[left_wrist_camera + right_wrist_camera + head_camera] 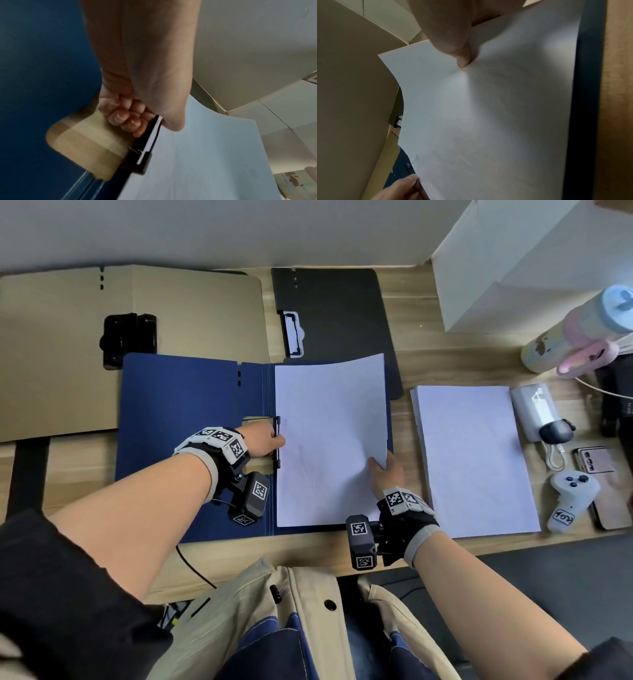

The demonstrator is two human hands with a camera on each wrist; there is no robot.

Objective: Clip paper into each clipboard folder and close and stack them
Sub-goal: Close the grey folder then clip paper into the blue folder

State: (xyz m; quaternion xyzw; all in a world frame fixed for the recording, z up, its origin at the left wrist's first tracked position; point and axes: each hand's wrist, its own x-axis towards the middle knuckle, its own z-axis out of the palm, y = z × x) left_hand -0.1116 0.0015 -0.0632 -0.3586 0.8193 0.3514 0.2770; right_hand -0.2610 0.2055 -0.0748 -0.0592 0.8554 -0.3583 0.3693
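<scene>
Pinched by the right hand [383,470] at four o'clock, the white paper sheet [329,440] is laid in the open blue clipboard folder [191,440]; its black spring clip [277,441], squeezed in the left hand's [263,443] curled fingers, is best released only once edges are squared.

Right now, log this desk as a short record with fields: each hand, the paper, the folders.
left hand: fingers grip the black clip of the blue folder
right hand: pinches the sheet's right edge
sheet: on the blue folder's right half, far corner curled up
black folder: open, behind the blue one, no paper
tan folder: open, far left
paper stack: right of the blue folder
</scene>
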